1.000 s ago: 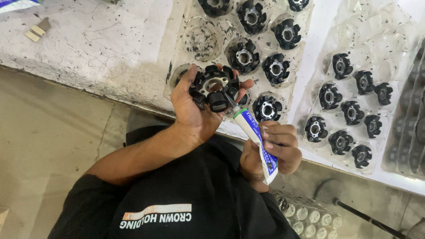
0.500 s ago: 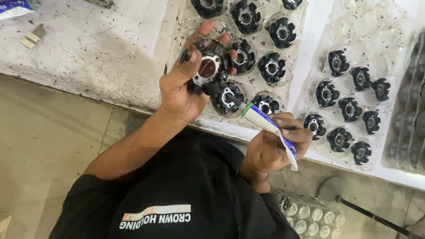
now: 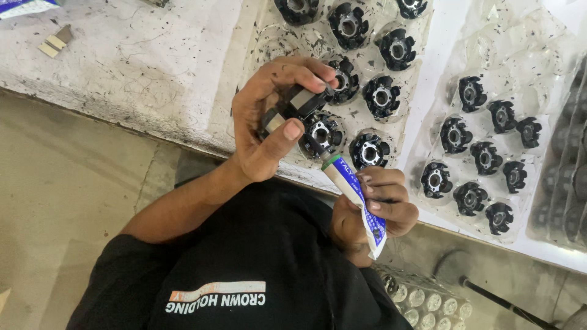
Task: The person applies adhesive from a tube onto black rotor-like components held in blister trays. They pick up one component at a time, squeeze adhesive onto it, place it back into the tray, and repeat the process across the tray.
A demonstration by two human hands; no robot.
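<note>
The left hand (image 3: 269, 131) is raised just above the near edge of the worn, scratched white surface (image 3: 134, 67). Its fingers (image 3: 306, 70) curl over the top of a black ring-shaped metal part with raised lugs (image 3: 296, 104), while the thumb presses from below, so the part is pinched firmly and tilted on its side. The part hangs over the near end of a clear plastic blister tray (image 3: 269, 43), well clear of its pockets.

The right hand (image 3: 376, 205) sits lower, close to the person's black shirt (image 3: 244, 269). Its fingers are wrapped tight around a small white and blue squeeze tube with a green collar (image 3: 358, 201). The tube slants up and to the left; its dark nozzle reaches toward the underside of the held part, though whether tip and part touch cannot be told.

The clear tray holds many similar black lugged rings (image 3: 382, 95), each seated in its own round pocket; two of them lie just beside the held part. A second clear tray (image 3: 520, 49) lies to the right with smaller black lugged pieces (image 3: 455, 131) in two rows. At the far right edge a third tray (image 3: 565, 183) shows blurred dark parts. Two small pale flat blocks (image 3: 55, 41) lie on the surface at upper left. Below the right hand, a clear tray of small round pockets (image 3: 422, 299) sits down by the floor.
</note>
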